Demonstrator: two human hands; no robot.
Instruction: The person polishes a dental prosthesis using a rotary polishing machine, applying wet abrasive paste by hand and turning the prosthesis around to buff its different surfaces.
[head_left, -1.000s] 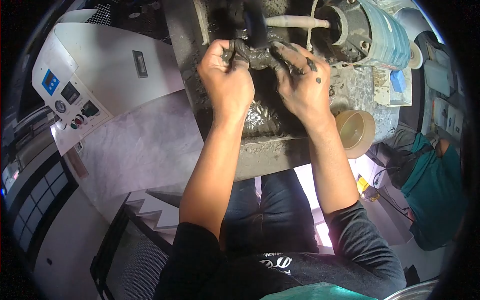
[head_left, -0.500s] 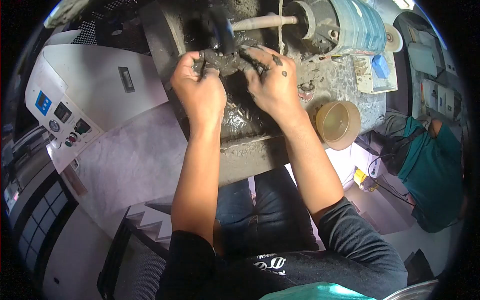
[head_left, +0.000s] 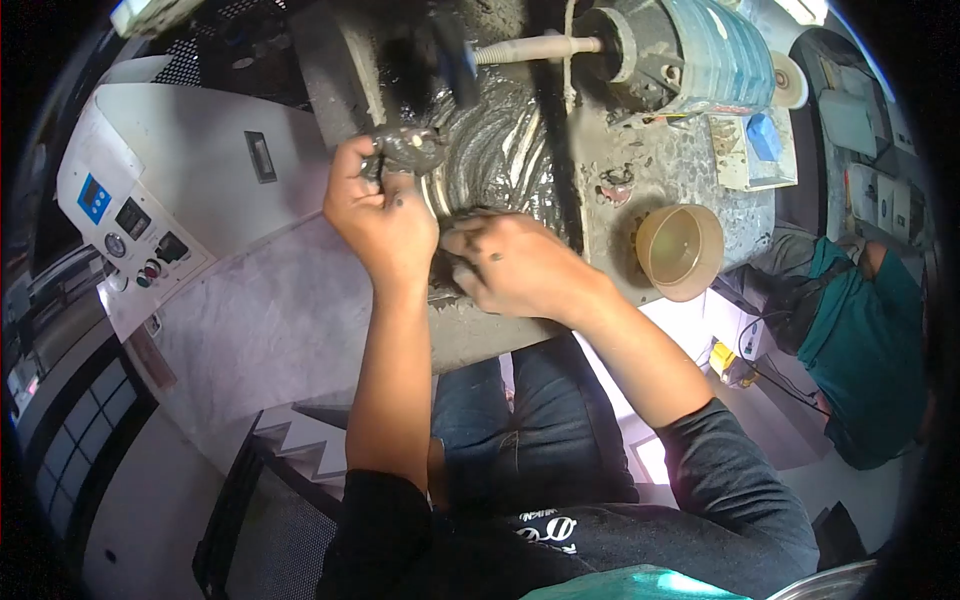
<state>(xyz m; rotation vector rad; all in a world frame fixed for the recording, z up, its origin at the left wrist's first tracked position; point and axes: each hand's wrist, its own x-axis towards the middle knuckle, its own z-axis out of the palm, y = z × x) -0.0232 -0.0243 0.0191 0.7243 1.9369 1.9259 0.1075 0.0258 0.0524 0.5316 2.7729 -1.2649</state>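
Observation:
My left hand (head_left: pixel 385 225) is closed around a small, rounded piece (head_left: pixel 410 150) coated in dark grey slurry; a pale spot shows on it, but the coating hides its kind. Lower and to the right, my right hand (head_left: pixel 530 262) reaches into the wet grey slurry (head_left: pixel 500 135) in the tray. Its fingers look curled and are blurred by motion, so what they hold, if anything, is unclear. Above the hands, a dark, blurred polishing wheel (head_left: pixel 452 60) sits on the shaft (head_left: pixel 535 48) of a bench motor (head_left: pixel 715 60).
On the right of the bench stand a tan bowl (head_left: pixel 680 250) with liquid and a white box (head_left: pixel 745 165) holding a blue block (head_left: pixel 763 137). A white machine with a control panel (head_left: pixel 130 235) is on the left. At far right, a person in green (head_left: pixel 865 350) is nearby.
My right hand has left the coated piece and moved down into the slurry near the tray's front. My left hand has drawn the piece slightly down and left, away from the wheel.

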